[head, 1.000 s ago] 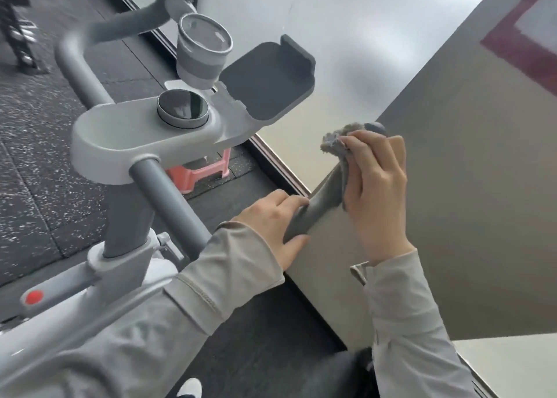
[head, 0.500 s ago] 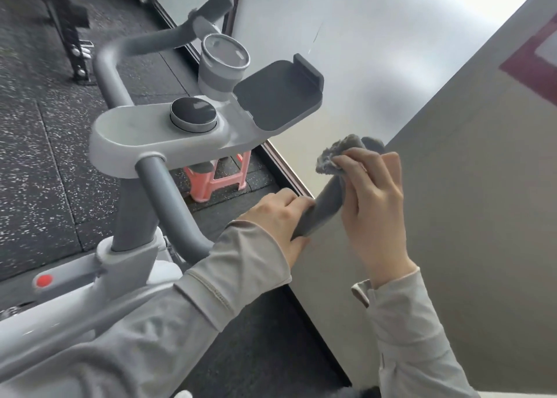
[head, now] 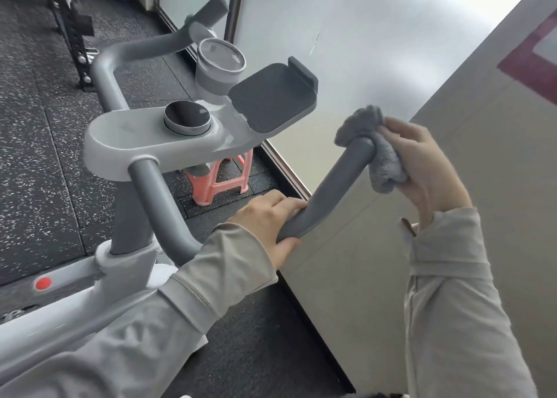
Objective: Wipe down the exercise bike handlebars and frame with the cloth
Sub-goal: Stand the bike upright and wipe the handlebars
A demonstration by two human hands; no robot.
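A grey exercise bike fills the left half of the view. Its right handlebar (head: 331, 183) rises toward the right. My left hand (head: 268, 219) grips the lower bend of that bar. My right hand (head: 422, 168) holds a bunched grey cloth (head: 379, 153) wrapped over the bar's upper tip. The left handlebar (head: 141, 48) curves away at the back. Between the bars sit a light grey console (head: 126, 138) with a round dark knob (head: 187, 117), a round display (head: 221, 58) and a dark phone tray (head: 271, 99). The bike's pale frame (head: 90, 289) runs to the lower left.
A pink plastic stool (head: 223, 177) stands on the speckled black floor behind the console. A frosted glass wall (head: 361, 36) and a beige panel (head: 482, 186) close off the right side. A black rack (head: 72, 21) stands at the far left.
The view has shifted, so the bike sits lower and more to the right. My right hand with the cloth has stayed on the bar's tip; my left hand keeps its grip lower down.
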